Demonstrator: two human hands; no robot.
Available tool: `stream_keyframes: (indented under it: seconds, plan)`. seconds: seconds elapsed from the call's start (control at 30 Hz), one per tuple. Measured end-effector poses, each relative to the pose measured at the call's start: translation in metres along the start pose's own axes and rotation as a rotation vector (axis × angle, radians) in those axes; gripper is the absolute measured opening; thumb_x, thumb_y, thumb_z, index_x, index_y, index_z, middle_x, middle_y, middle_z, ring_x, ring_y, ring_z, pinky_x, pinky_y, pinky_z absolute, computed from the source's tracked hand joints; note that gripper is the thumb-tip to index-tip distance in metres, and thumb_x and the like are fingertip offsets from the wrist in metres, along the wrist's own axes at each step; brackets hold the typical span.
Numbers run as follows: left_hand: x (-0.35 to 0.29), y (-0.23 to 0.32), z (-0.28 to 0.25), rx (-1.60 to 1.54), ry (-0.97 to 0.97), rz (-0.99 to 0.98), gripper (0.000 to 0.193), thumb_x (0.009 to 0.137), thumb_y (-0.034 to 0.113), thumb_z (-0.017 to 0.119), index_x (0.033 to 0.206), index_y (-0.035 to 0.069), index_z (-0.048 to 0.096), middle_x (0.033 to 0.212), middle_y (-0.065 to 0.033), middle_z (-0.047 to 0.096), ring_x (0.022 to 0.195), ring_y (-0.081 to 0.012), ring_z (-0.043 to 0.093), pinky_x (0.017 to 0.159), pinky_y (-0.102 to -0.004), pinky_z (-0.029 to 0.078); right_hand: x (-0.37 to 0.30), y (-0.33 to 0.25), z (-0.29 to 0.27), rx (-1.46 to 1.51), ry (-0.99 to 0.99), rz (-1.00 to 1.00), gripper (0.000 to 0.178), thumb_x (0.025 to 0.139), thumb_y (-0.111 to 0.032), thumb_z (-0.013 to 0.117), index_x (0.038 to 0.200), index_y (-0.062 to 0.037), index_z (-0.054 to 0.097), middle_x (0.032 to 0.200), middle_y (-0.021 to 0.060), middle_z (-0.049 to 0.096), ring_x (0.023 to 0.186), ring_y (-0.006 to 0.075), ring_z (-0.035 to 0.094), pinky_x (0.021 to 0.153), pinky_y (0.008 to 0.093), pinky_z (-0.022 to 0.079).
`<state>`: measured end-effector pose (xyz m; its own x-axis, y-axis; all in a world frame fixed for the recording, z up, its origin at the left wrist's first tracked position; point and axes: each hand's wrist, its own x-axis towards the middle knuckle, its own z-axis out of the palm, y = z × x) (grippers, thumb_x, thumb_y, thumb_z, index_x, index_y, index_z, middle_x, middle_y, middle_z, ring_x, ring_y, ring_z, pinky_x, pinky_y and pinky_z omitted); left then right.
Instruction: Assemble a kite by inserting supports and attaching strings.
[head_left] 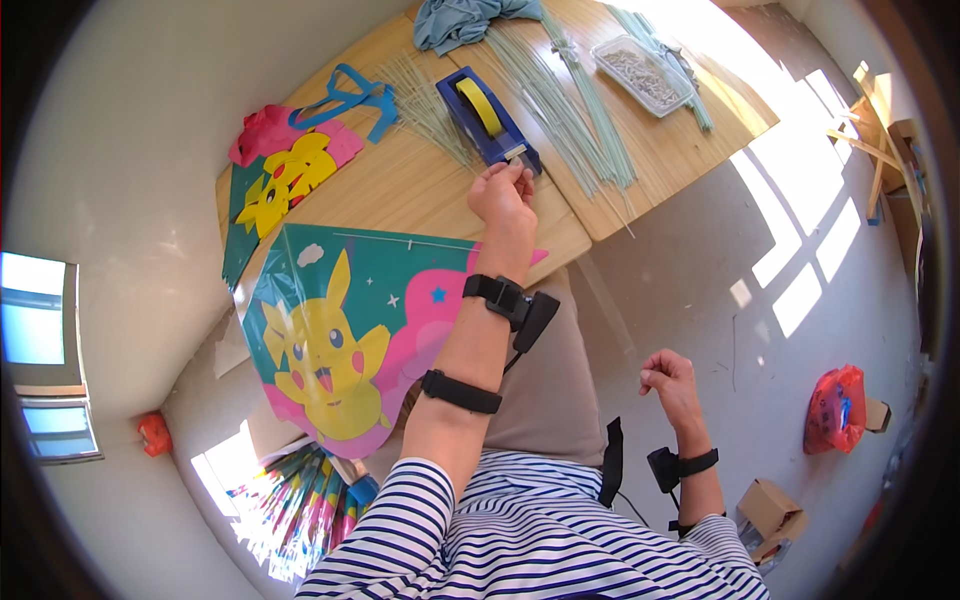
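My left hand (505,192) is closed in a pinch at the cutter end of a blue tape dispenser (463,118), on the end of the yellow tape (480,106). Below its forearm, a green and pink kite sail (340,340) with a yellow cartoon figure hangs over the table's near edge and my lap. A thin rod runs along the sail's upper edge, with a small white piece on it. My right hand (672,385) is held in the air off the table, fingers curled together; whether they hold anything small is hidden.
On the wooden table (400,190) lie more kite sails (290,170), a blue ribbon (350,100), bundles of thin rods (560,110), a blue cloth (465,22) and a clear tray (645,75) of small pieces. A red bag (836,410) and a cardboard box (772,515) stand on the floor.
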<state>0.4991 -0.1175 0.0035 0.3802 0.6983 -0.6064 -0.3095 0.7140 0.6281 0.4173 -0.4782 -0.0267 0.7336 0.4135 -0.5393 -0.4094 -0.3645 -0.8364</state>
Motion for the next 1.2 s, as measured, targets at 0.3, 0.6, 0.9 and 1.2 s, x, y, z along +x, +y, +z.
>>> stream_keyframes:
  seconds: [0.3,0.6,0.9,1.2]
  plan:
    - [0.009,-0.003,0.001,0.003,0.002,0.063,0.029,0.084,-0.015,0.065,0.105,-0.001,0.050,0.091,-0.0144,0.062,0.073,-0.0263,0.065,0.066,-0.0379,0.059,0.007,0.008,0.005,-0.142,0.102,-0.065,0.003,0.081,0.006,0.061,0.080,0.0022,0.062,0.064,0.0042,0.061,0.056,0.0117,0.060,0.054,0.0266,0.050]
    - [-0.034,0.011,-0.016,0.037,-0.377,-0.162,0.028,0.088,-0.009,0.067,0.112,-0.001,0.056,0.092,-0.0125,0.064,0.079,-0.0247,0.066,0.090,-0.0440,0.059,-0.017,0.026,-0.011,-0.213,0.246,-0.100,0.003,0.081,0.004,0.062,0.081,0.0018,0.061,0.064,0.0049,0.061,0.056,0.0125,0.062,0.055,0.0273,0.051]
    - [-0.118,0.115,-0.058,0.190,-0.858,-0.029,0.022,0.090,-0.004,0.068,0.111,0.000,0.065,0.086,-0.0057,0.063,0.083,-0.0177,0.065,0.105,-0.0440,0.053,-0.016,0.015,0.006,-0.175,0.206,-0.212,0.003,0.083,0.004,0.062,0.085,0.0020,0.061,0.068,0.0049,0.062,0.059,0.0129,0.062,0.057,0.0277,0.052]
    - [-0.159,0.182,-0.128,0.146,-0.886,0.164,0.010,0.091,-0.001,0.069,0.095,0.006,0.063,0.086,-0.0057,0.063,0.084,-0.0171,0.065,0.102,-0.0427,0.054,-0.026,-0.015,0.045,-0.141,0.034,-0.275,0.004,0.085,0.005,0.061,0.088,0.0015,0.060,0.072,0.0025,0.060,0.063,0.0105,0.059,0.060,0.0265,0.051]
